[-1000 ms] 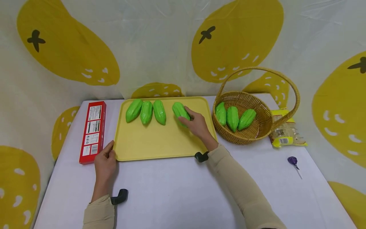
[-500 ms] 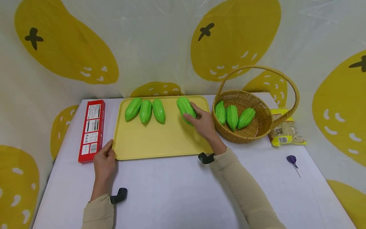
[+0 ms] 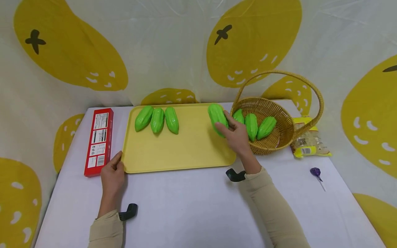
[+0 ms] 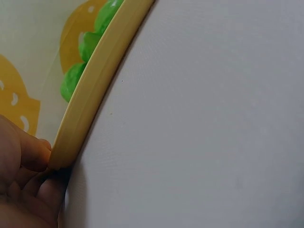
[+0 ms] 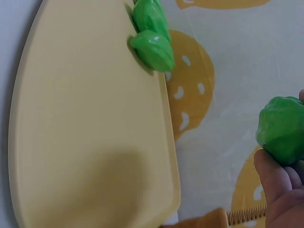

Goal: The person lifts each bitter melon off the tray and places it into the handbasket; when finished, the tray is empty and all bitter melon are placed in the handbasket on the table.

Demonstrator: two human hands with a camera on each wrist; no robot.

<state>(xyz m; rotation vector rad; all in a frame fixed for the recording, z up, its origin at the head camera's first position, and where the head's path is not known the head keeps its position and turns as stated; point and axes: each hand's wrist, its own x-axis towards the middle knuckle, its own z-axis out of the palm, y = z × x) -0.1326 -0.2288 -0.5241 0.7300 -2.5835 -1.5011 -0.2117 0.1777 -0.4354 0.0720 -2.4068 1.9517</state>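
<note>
A bright green, ridged star fruit (image 3: pixel 217 119) is gripped between the thumb and fingers of my right hand (image 3: pixel 237 136), raised over the right end of the yellow tray (image 3: pixel 173 155). The right wrist view shows this star fruit (image 5: pixel 282 129) end-on. My left hand (image 3: pixel 112 175) pinches the tray's near left corner; in the left wrist view the thumb (image 4: pixel 35 153) lies on the rim, with fingers beneath. Three more star fruits (image 3: pixel 157 120) lie side by side at the tray's back left. A wicker basket (image 3: pixel 285 132) holds another three, one partly hidden by my right hand.
The basket's tall handle (image 3: pixel 319 100) arches above it at the tray's right. A red box (image 3: pixel 99 143) lies left of the tray. Right of the basket are a yellow-and-clear packet (image 3: pixel 310 143) and a purple lollipop (image 3: pixel 316 173). A patterned curtain (image 3: pixel 167 51) hangs behind the table.
My right hand has lifted the star fruit off the tray and carried it right, towards the basket. My left hand keeps its place at the tray corner.
</note>
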